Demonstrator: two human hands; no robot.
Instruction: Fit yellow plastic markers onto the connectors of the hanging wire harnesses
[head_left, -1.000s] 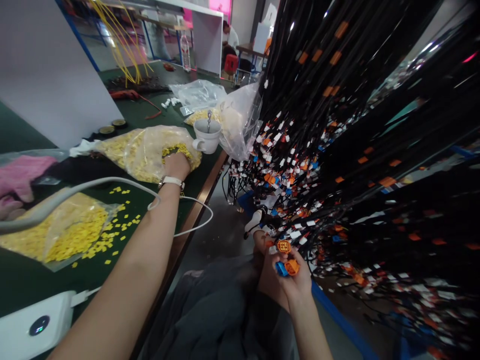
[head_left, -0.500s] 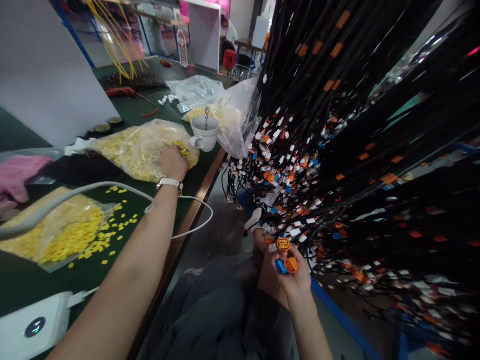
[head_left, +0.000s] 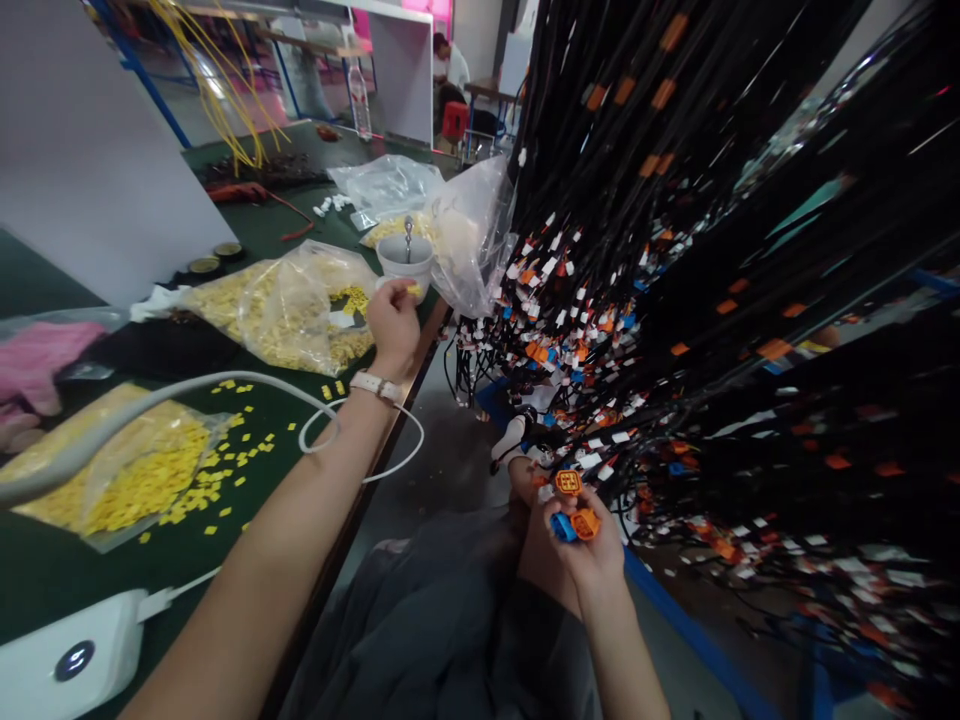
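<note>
My left hand (head_left: 394,325) is raised at the table edge, in front of the white cup (head_left: 405,258) with a spoon in it. Thumb and fingers pinch a small yellow plastic piece (head_left: 413,290). Left of the hand lies an opened clear bag of yellow pieces (head_left: 289,305). Over my lap, my right hand (head_left: 596,560) is closed on a group of connectors: an orange connector (head_left: 568,482) facing up, a second orange connector (head_left: 585,523) and a blue connector (head_left: 562,527). Wires behind them are mostly hidden.
Bundles of black cables (head_left: 720,200) with white, orange and blue ends hang at the right. On the green table are a spilled bag of yellow chips (head_left: 142,485), a white power bank (head_left: 75,655) with a cable, and a pink glove (head_left: 56,350). A person (head_left: 450,70) sits far back.
My left hand has come out of the bag and moved right, toward the table edge, with a yellow piece in its fingers. My right hand keeps hold of the connectors, nearly still.
</note>
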